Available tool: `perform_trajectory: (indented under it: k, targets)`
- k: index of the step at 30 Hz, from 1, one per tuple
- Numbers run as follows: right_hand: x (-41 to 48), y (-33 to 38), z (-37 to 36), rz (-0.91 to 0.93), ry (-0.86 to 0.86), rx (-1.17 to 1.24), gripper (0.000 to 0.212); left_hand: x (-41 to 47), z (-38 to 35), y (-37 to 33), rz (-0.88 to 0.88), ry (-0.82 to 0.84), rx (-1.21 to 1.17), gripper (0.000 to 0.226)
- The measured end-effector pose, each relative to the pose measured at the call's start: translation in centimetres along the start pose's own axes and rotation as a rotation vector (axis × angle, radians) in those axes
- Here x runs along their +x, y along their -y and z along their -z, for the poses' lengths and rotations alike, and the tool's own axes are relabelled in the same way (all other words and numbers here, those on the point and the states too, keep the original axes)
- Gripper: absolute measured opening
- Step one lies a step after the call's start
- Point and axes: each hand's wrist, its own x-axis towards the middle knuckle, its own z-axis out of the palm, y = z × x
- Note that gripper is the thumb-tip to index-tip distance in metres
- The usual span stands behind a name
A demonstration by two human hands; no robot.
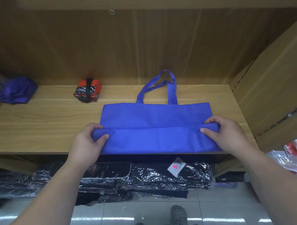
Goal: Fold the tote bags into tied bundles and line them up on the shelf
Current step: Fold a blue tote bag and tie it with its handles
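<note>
Blue tote bag (155, 119) lies flat on the wooden shelf (46, 121), handles toward the back wall, its folded-over near part reaching the shelf's front edge. Bare board stretches to its left. A tied orange bundle (87, 90) and a bunched purple bag (16, 90) sit back left. The left hand (87, 141) and right hand (223, 131) each grip one end of the fold, fingers curled round it.

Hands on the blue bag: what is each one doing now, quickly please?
Left hand: grips the blue tote bag at the fold's left end.
Right hand: grips the fold's right end.
</note>
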Motion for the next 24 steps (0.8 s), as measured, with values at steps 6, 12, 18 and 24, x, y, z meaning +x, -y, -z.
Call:
perform_trajectory:
  k: [6,12,18,24]
  targets:
    - [-0.4,-1.3,-1.1,0.168,-0.207,-0.201,0.030,0.1,-0.6,-0.7,-0.116,-0.111,0.239,0.053]
    - [-1.3,-2.7,-1.4,0.376,-0.229,-0.257,0.009,0.0,-1.3,-0.2,-0.592,-0.128,0.485,0.018]
    - [-2.9,-4.5,0.7,0.345,0.082,-0.191,0.086,-1.5,0.4,1.4,-0.416,0.222,0.293,0.063]
    - [-3.0,-5.1,1.5,0.311,0.097,0.043,0.049,-1.7,1.8,1.4,-0.200,0.271,-0.072,0.052]
